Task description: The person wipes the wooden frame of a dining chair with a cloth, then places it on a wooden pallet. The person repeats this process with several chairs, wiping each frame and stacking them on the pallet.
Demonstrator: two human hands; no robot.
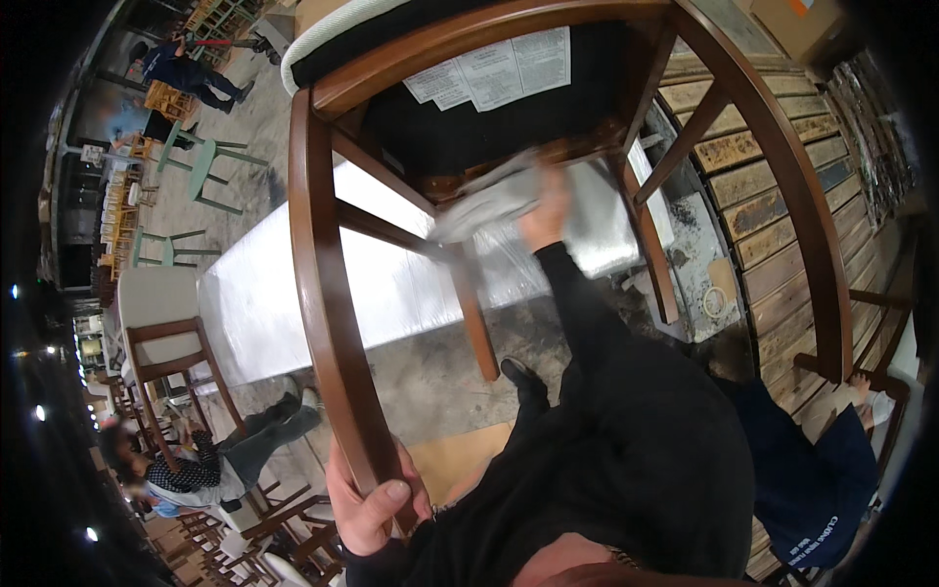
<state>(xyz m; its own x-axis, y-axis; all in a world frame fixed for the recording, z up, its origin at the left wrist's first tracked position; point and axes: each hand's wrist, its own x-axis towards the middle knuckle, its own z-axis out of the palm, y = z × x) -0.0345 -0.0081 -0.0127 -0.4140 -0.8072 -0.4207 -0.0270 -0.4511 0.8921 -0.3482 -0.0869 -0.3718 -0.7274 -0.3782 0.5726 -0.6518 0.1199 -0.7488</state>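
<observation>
So here's how our two hands sit on this chair [469, 44]. It's a tall brown wooden one, tipped so its black underside [430, 132] with the white paper labels [518, 73] faces us and the legs stick out our way.

Our left hand [367, 519] is wrapped round the near end of the left-hand leg [328, 284], thumb lying along the wood, so that bit of the chair is right in our grip. The rest of it stretches up and away from that hand.

Our right hand [548, 210] reaches in between the legs, holding a pale grey cloth [489, 201]. The cloth pokes out to the left of our fingers, below the labels and near the brown frame. Hand and cloth are both pretty blurry, so we can't tell how each finger is bent or whether the cloth actually touches the wood.

Behind the legs there's a shiny, pale-topped table [264, 303]. Off left we've got a chair with a pale back [156, 298] and a green chair [203, 171] farther out. On our right, a co-worker in a dark blue top [812, 479] is close by, next to the slatted wooden platform [773, 215].
</observation>
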